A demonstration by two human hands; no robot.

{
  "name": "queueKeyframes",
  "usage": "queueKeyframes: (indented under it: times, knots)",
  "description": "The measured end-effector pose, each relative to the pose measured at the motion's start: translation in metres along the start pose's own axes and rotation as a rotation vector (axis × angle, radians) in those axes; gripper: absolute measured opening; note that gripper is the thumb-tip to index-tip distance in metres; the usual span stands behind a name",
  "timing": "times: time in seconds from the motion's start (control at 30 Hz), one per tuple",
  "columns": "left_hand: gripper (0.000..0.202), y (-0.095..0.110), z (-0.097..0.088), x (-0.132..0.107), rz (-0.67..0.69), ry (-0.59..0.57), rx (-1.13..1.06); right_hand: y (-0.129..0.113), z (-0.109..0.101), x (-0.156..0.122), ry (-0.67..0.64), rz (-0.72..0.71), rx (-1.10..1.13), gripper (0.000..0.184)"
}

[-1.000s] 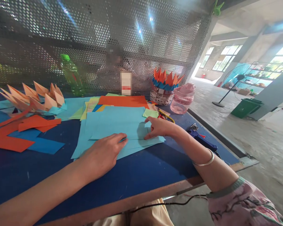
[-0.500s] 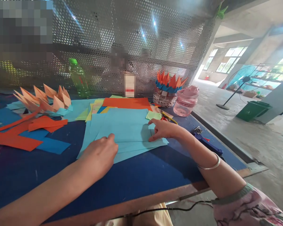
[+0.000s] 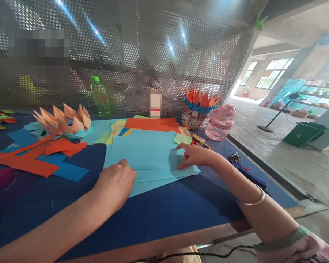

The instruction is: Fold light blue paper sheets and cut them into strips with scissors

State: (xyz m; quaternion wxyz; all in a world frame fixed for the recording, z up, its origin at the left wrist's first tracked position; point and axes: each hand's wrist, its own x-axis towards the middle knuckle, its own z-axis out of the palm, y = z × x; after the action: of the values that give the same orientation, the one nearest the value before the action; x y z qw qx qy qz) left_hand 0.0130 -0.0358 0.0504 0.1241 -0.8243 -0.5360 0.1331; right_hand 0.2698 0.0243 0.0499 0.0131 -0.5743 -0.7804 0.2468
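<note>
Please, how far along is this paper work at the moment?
It looks partly done. Done: a folded orange-and-blue paper crown stands on a patterned holder, and folded peach paper points lie at left. In hand: the left hand and right hand rest on stacked light-blue paper sheets, lying flat. Left: a flat orange paper sheet and cut orange paper strips appear unfolded.

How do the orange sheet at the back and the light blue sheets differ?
The orange paper sheet lies farther back, untouched; the light blue paper sheets lie nearer, under the left hand and right hand. The orange looks single; the blue overlap in a skewed stack. Both lie flat on the blue tabletop.
</note>
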Motion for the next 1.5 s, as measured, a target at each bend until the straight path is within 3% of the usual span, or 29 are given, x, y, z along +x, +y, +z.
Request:
queueKeyframes:
  times: [0.43,0.53,0.63,0.8,0.93,1.03,1.13,1.33,1.5]
  knots:
    - [0.033,-0.018,0.003,0.005,0.046,-0.027,-0.019,0.004,-0.002,-0.001,-0.05,-0.033,0.044,0.083]
    - [0.035,-0.027,0.007,0.011,0.025,0.043,-0.056,0.004,-0.004,-0.001,-0.07,-0.044,0.072,0.08]
    - [0.037,-0.04,0.016,0.021,-0.098,0.173,-0.153,0.004,-0.002,0.002,-0.039,-0.008,0.141,0.067]
    - [0.032,-0.062,0.033,0.043,-0.137,0.277,-0.501,0.003,0.007,0.01,0.185,0.083,0.157,0.043]
    - [0.045,-0.063,0.032,0.051,-0.27,0.19,-1.078,0.001,0.012,0.012,0.295,0.099,0.191,0.037]
    - [0.039,-0.06,0.021,0.049,-0.423,0.171,-1.503,-0.001,0.014,0.013,0.296,0.099,0.262,0.041]
    - [0.027,-0.06,0.015,0.046,-0.493,0.141,-1.759,0.0,0.016,0.014,0.273,0.103,0.318,0.047]
    - [0.028,-0.063,0.016,0.048,-0.581,0.074,-1.959,0.005,0.019,0.016,0.294,0.092,0.31,0.058]
    - [0.028,-0.061,0.018,0.05,-0.632,0.296,-1.828,0.007,0.026,0.022,0.382,0.063,0.361,0.059]
